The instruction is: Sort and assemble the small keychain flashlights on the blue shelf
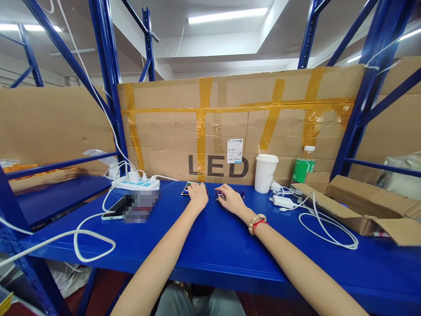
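Note:
My left hand point(198, 194) lies over a small flat item with coloured patches point(185, 189), near the back of the blue table. Its fingers reach forward and rest on top, hiding most of the item. Just to the right, my right hand point(231, 199) is turned inward with its fingers curled down at small dark pieces point(220, 195). Those pieces are too small and covered to name. Another small dark purplish piece point(242, 194) shows behind the right hand. A beaded bracelet with a red cord point(257, 223) circles the right wrist.
A white power strip point(138, 183) with plugs and a phone point(115, 210) lie left on the table point(210, 245). A white cup point(265, 173), a green-labelled bottle point(303, 166), a charger with cable point(283, 202) and an open cardboard box point(355, 204) stand right. Cardboard point(164, 136) walls the back.

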A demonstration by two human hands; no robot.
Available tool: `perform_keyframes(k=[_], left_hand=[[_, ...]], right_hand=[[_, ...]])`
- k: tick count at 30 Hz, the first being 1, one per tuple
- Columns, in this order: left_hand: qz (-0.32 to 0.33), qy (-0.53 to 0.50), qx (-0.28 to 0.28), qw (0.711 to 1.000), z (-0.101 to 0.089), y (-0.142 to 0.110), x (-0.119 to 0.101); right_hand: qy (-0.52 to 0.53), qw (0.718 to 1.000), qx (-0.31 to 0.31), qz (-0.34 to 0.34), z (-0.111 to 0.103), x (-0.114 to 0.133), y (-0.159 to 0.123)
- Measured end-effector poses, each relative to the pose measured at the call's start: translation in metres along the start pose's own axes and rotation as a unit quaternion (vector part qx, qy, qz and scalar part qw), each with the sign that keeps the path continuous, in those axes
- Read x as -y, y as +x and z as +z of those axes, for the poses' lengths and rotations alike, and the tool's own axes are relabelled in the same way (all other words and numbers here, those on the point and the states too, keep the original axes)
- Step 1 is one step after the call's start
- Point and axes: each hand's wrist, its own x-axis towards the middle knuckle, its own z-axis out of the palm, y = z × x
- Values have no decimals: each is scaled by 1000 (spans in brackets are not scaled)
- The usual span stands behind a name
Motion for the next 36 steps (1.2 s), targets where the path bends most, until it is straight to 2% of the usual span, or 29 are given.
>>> perform_keyframes(k=[3, 6, 12, 17, 21, 24, 31, 36], left_hand=[[59, -72, 5, 996, 1, 2, -3], [97, -148, 24, 984, 9, 6, -8], [96, -239, 6, 966, 29, 9, -20], [79, -295, -28, 952, 30, 14, -18], [66, -301, -42, 950, 30, 17, -14], [53, -297, -36, 953, 32, 18, -12], [42, -266, -44, 962, 33, 16, -10], [97, -226, -56, 968, 33, 16, -11]], right_hand=[[-7, 1000, 13, -9, 2, 10, 0], [-8, 1000, 8, 25, 2, 9, 1], [44, 995, -26, 86, 9, -10, 6], [131, 984, -72, 96, 17, -19, 8], [221, 965, -110, 93, 20, -21, 9], [257, 956, -117, 85, 21, -22, 10], [247, 964, -86, 41, 22, -19, 10], [218, 972, -72, 53, 23, -16, 10]])
